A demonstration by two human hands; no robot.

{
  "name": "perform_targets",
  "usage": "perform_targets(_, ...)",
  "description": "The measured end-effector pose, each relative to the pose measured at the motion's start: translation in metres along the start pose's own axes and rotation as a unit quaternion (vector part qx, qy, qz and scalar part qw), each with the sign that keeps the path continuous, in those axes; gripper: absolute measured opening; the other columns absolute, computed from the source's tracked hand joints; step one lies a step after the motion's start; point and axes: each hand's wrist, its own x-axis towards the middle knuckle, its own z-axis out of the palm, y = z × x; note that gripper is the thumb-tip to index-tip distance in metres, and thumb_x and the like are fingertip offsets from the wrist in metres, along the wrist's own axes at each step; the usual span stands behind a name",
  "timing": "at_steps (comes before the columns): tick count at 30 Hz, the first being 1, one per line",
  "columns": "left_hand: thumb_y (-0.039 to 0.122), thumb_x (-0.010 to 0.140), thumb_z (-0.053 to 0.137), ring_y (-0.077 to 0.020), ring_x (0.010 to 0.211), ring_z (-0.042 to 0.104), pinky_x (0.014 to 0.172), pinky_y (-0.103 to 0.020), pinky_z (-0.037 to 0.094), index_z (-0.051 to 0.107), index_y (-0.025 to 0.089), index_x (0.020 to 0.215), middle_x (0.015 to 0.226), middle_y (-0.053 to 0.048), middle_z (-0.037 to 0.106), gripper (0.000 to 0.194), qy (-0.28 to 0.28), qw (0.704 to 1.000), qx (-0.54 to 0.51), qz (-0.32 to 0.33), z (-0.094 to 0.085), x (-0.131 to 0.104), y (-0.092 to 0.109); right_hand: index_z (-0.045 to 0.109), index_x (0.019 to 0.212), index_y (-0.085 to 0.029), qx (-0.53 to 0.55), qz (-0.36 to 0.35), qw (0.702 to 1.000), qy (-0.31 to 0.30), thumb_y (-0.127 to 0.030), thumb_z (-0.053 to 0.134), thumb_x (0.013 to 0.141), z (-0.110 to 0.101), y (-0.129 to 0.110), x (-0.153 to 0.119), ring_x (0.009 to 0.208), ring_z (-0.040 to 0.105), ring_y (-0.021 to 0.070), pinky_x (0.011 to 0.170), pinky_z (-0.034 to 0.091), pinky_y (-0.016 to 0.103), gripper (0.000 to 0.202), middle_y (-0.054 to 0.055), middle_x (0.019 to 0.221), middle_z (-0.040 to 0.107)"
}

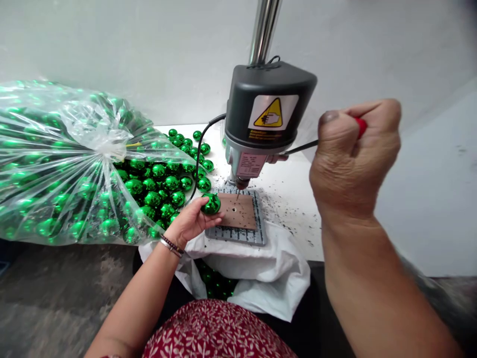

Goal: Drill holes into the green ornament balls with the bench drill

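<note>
My left hand holds a shiny green ball by its side, at the left edge of a brown board with a small hole in it. The board lies on the grey slotted base of a drill press. Its thin drill bit points down above the board, to the right of the ball and apart from it. Up on the right, my right hand is wrapped round the red knob of the press's feed lever.
A clear plastic bag full of green balls fills the left side. Several loose green balls lie behind the base. Dark shavings dot the white table. A white cloth or sack with green balls inside hangs at the front edge.
</note>
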Motion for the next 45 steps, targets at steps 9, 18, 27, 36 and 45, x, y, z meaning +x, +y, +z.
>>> perform_targets(9,0.029,0.067,0.080,-0.0156,0.092,0.063,0.080,-0.025,0.050,0.054,0.017,0.116,0.102,-0.005,0.067,0.057,0.070,0.913,0.341,0.214,-0.010,0.025,-0.021,0.045,0.081,-0.013,0.021,0.019,1.000,0.007,-0.045,0.049,0.089,0.001,-0.005,0.000,0.067,0.041,0.0004,0.066,0.037,0.020,0.033,-0.004,0.073,0.046)
perform_targets(18,0.037,0.076,0.070,-0.0246,0.105,0.062,0.095,-0.039,0.047,0.058,0.016,0.121,0.113,-0.010,0.067,0.051,0.077,0.821,0.519,0.225,0.001,0.038,-0.015,0.040,0.079,-0.014,0.053,0.047,0.997,-0.015,-0.025,0.050,0.089,-0.001,-0.009,0.002,0.063,0.035,-0.0010,0.065,0.032,0.017,0.018,-0.007,0.069,0.038)
perform_targets(27,0.035,0.076,0.071,-0.0247,0.110,0.062,0.102,-0.040,0.045,0.059,0.017,0.128,0.121,-0.010,0.067,0.057,0.047,0.800,0.551,0.232,0.010,0.049,-0.011,0.037,0.079,-0.018,0.105,0.049,0.993,-0.027,-0.032,0.047,0.087,0.001,-0.005,0.004,0.062,0.039,0.0022,0.066,0.035,0.020,0.020,-0.005,0.070,0.042)
perform_targets(36,0.028,0.067,0.079,-0.0256,0.106,0.064,0.097,-0.038,0.048,0.063,0.019,0.126,0.119,-0.009,0.069,0.061,0.047,0.749,0.618,0.236,0.028,0.041,-0.010,0.035,0.079,-0.019,0.100,0.053,0.993,-0.025,-0.030,0.048,0.086,0.001,-0.006,0.003,0.067,0.043,0.0042,0.071,0.038,0.021,0.019,-0.003,0.073,0.044)
perform_targets(45,0.029,0.068,0.078,-0.0249,0.106,0.064,0.096,-0.035,0.049,0.060,0.019,0.131,0.119,-0.006,0.070,0.066,0.024,0.774,0.587,0.237,0.022,0.051,-0.024,0.038,0.078,-0.018,0.069,0.044,0.996,-0.020,-0.030,0.050,0.087,-0.001,-0.007,0.003,0.061,0.036,0.0022,0.065,0.035,0.019,0.020,-0.005,0.067,0.037)
